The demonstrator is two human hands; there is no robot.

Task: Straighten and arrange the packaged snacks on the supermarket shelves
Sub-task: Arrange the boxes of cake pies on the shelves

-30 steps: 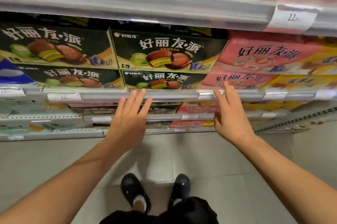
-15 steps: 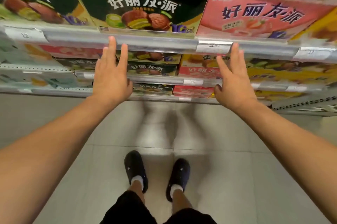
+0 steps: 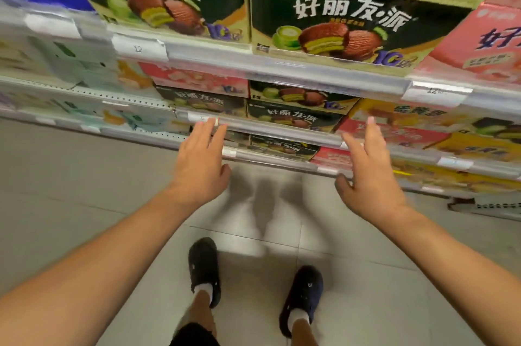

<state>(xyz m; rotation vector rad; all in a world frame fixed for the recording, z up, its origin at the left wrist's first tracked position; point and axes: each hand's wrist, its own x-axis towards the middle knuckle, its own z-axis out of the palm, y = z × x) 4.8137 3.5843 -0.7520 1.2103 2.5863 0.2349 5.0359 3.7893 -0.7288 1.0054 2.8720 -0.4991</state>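
Dark green snack-pie boxes [image 3: 332, 18] fill the upper shelf, with a pink box [image 3: 479, 49] to their right. One shelf down sit smaller dark green boxes [image 3: 293, 117] and a pink box [image 3: 197, 76] stacked on one of them. My left hand [image 3: 200, 165] reaches forward with straight fingers near the lower shelf's rail [image 3: 270, 131], holding nothing. My right hand [image 3: 369, 176] is stretched out the same way, fingers spread, in front of a red box [image 3: 394, 131]. Whether either hand touches the rail or a box is unclear.
Price tags [image 3: 138, 48] clip onto the clear shelf rails. Pale blurred packages [image 3: 70, 64] fill the shelves at left, yellow boxes [image 3: 479, 145] at right. Grey floor tiles and my two dark shoes [image 3: 204, 269] are below.
The view has tilted down and closer to the shelves. Both hands have dropped from the upper shelf's rail to the rail of the shelf below, still spread and holding nothing.
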